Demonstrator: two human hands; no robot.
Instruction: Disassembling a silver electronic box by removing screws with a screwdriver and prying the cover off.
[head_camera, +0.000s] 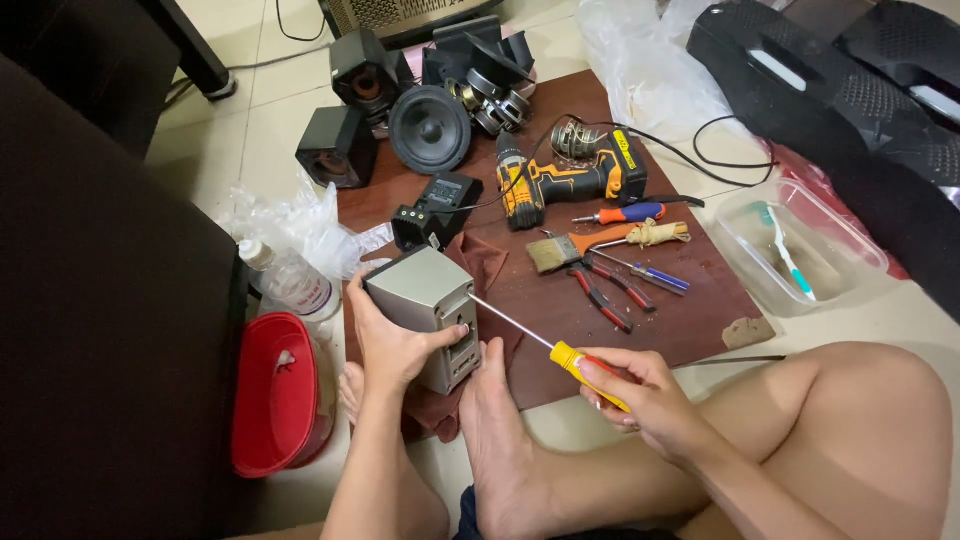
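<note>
My left hand (388, 345) grips a small grey box-shaped speaker case (425, 300) that rests on a brown cloth (488, 262), braced by my foot (497, 420). My right hand (640, 395) is closed on the yellow handle of a long screwdriver (560, 352). Its thin shaft runs up and left, and the tip touches the case's side near the top.
On the brown board (690, 320) lie pliers (600, 290), a paintbrush (560, 248), a smaller screwdriver (625, 213) and an orange cordless drill (565, 180). Loose speaker cones (430, 128) and black boxes lie behind. A red tub (275, 395) is at left, a clear container (800, 250) at right.
</note>
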